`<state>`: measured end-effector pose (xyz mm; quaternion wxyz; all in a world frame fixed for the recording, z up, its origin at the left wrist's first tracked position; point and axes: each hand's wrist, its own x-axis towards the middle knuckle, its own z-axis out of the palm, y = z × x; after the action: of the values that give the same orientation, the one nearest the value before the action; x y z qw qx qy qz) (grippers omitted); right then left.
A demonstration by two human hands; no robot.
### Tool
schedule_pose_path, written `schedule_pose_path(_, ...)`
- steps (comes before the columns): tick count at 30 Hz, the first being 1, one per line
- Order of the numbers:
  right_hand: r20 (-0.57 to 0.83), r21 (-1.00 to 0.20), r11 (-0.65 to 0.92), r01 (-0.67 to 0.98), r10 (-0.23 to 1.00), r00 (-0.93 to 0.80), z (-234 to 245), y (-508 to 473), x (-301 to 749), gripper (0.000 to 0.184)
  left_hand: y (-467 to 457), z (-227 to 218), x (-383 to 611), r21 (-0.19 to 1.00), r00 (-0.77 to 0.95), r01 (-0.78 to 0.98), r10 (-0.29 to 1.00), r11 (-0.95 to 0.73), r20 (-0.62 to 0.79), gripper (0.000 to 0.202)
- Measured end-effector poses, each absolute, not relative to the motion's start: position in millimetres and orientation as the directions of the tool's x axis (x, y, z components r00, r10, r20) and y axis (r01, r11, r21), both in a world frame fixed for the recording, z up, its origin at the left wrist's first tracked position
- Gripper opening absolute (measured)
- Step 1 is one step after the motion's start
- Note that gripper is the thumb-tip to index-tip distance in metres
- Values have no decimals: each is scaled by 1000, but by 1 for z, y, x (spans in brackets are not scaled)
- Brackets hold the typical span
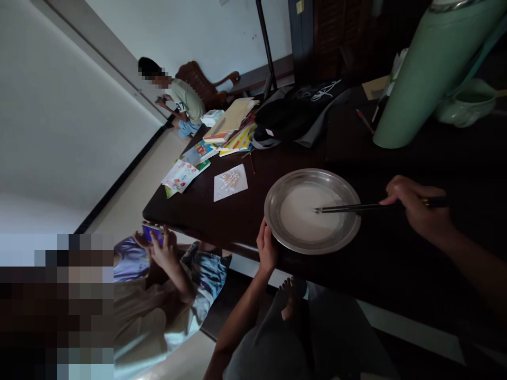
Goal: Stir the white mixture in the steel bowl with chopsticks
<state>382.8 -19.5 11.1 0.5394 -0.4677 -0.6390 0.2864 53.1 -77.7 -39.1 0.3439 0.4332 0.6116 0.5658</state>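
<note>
A round metal bowl (273, 227) stands on the dark table, with a smooth whitish liquid (301, 216) inside. My left hand (267, 248) grips the bowl's near left side, fingers along its outer wall and rim. In my right hand (420, 206) is a pair of dark chopsticks (360, 208), held closed round their thick end. They reach across the bowl's right rim, and their pale tips are at the liquid; whether they dip in I cannot tell. Left of the bowl lies a white paper sheet (218, 191) with several cotton swabs (231, 180) on it.
A tall green flask (431, 79) and a pale green cup (467, 103) stand at the right. Books (237, 140), leaflets (182, 177) and a black bag (281, 119) lie farther back. One person holds a phone (152, 232) at the left; another (188, 100) sits behind.
</note>
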Motion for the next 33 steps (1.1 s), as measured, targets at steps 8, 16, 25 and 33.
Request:
schedule_pose_path(8, 467, -782, 509, 361, 861, -202, 11, -20, 367, 26, -79, -45, 50, 994, -383, 112, 922, -17, 59, 63)
schedule_pose_path(16, 529, -797, 552, 244, 834, -159, 13, -25, 378, 38, -79, -42, 50, 993, -381, 118, 922, -21, 65, 66)
schedule_pose_path(25, 501, -789, 515, 336, 855, -134, 9, -21, 377, 31, -80, -40, 50, 991, -391, 134, 919, 3, 50, 68)
schedule_pose_path(33, 461, -795, 543, 268, 830, -315, 8, -20, 369, 25, -79, -47, 49, 995, -399, 100, 916, -4, 44, 65)
